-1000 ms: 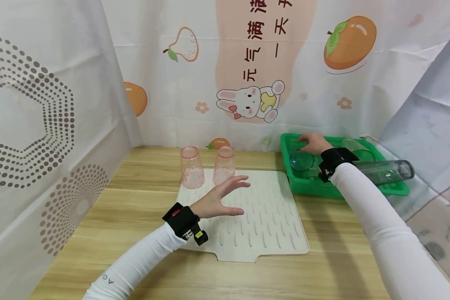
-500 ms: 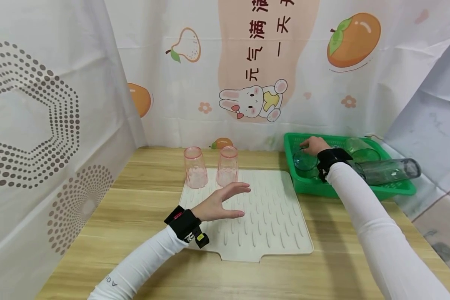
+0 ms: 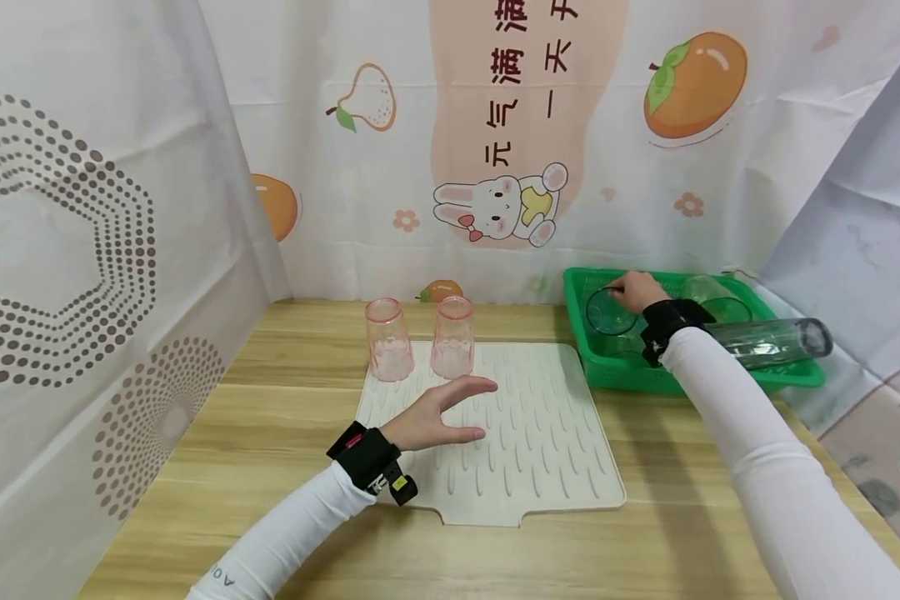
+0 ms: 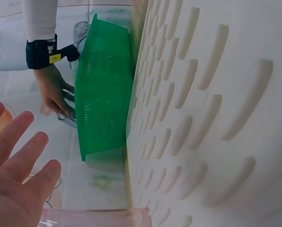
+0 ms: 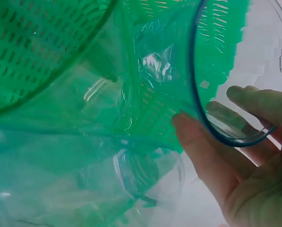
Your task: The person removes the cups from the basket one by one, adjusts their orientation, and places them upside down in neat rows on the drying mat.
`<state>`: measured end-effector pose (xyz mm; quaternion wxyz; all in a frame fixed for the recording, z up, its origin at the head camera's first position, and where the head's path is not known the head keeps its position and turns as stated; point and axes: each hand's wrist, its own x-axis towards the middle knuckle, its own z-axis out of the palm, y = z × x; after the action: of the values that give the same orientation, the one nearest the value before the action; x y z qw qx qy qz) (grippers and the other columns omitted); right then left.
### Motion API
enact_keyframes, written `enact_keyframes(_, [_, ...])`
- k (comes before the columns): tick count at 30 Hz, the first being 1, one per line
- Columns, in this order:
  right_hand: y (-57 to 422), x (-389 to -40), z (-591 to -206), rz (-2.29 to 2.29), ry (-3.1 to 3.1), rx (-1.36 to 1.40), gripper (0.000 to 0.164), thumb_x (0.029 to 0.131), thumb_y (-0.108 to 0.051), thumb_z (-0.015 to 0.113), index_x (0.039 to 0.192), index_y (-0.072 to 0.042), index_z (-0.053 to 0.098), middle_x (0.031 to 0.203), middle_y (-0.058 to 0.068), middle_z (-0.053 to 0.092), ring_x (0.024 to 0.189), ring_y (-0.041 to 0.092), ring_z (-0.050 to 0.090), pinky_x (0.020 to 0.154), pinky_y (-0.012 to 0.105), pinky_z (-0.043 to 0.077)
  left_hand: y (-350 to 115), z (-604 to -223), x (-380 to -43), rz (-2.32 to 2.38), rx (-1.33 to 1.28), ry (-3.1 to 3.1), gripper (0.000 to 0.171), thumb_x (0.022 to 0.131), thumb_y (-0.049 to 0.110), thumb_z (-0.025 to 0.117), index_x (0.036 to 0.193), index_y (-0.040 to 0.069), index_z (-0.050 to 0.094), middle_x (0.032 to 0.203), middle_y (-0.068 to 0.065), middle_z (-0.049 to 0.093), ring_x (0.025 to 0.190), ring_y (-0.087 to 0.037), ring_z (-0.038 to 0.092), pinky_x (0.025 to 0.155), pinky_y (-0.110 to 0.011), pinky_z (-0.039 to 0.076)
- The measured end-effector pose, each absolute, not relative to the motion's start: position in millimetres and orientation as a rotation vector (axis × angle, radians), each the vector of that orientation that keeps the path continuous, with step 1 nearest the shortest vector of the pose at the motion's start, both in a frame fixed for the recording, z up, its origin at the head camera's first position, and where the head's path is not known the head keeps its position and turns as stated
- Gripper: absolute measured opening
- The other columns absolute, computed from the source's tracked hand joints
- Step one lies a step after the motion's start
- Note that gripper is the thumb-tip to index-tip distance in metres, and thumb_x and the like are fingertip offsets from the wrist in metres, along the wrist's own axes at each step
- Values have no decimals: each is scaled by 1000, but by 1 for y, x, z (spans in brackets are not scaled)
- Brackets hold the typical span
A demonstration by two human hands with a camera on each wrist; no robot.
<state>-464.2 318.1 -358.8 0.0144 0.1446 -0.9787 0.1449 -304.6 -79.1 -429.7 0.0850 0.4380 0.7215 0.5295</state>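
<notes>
At the basket's left end, my right hand (image 3: 637,292) pinches the rim of a blue-tinted drinking glass (image 3: 606,317). Close up in the right wrist view, fingers and thumb (image 5: 212,163) straddle the dark blue rim (image 5: 198,85). The glass tilts inside the green basket (image 3: 622,377), its mouth turned toward me. My left hand (image 3: 431,421) hovers over the white ridged drying mat (image 3: 532,450), thumb and fingers spread, holding nothing. Beyond it, two pink glasses (image 3: 390,354) stand side by side at the mat's back left.
A tall clear glass (image 3: 772,342) lies across the basket's right side, its base sticking out past the rim. Behind it rests a greenish glass (image 3: 720,304). A patterned curtain (image 3: 330,200) hangs along the back of the wooden table (image 3: 285,400).
My right hand has closed on the rim of the blue-tinted glass and tipped it up slightly. The left hand keeps nearly the same place; the head view shifts a little.
</notes>
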Motion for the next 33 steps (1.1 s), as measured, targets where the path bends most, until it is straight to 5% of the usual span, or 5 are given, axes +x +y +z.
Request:
enact_keyframes(9, [357,-483,-372,657,-2863,636,36,101,-30,52,120,-3,66,105,18,66,75,26,58,66,40,38,-80,-440,-305,1586,1244,2148,49,89,8,70,135,6,51,131,-6,58,127,-16,47,109,-34,32])
enact_keyframes(13, [332,-450,-343,558,-2836,591,30,102,-14,51,120,6,63,107,29,63,66,28,54,62,42,36,-79,-442,-305,1622,1231,2106,46,90,4,68,133,4,52,126,-10,61,123,-23,52,108,-40,34])
enact_keyframes(20, [309,-405,-307,537,-2756,590,27,100,-1,48,121,13,59,104,33,62,43,8,27,50,32,27,-77,-448,-307,1668,1206,2016,40,93,1,63,131,-3,52,121,-24,61,118,-32,57,102,-46,41])
enact_keyframes(27, [302,-393,-293,538,-2657,692,27,100,-1,50,122,7,62,89,23,67,43,11,23,46,29,22,-77,-455,-315,1706,1078,1896,39,96,2,58,133,-6,50,119,-25,62,115,-50,52,93,-32,48])
enact_keyframes(33, [283,-383,-282,548,-2649,752,26,97,-1,54,120,1,67,99,20,69,47,10,33,49,29,27,-78,-458,-321,1766,1041,1841,43,98,10,58,135,-9,47,120,-25,62,119,-45,51,97,-35,45])
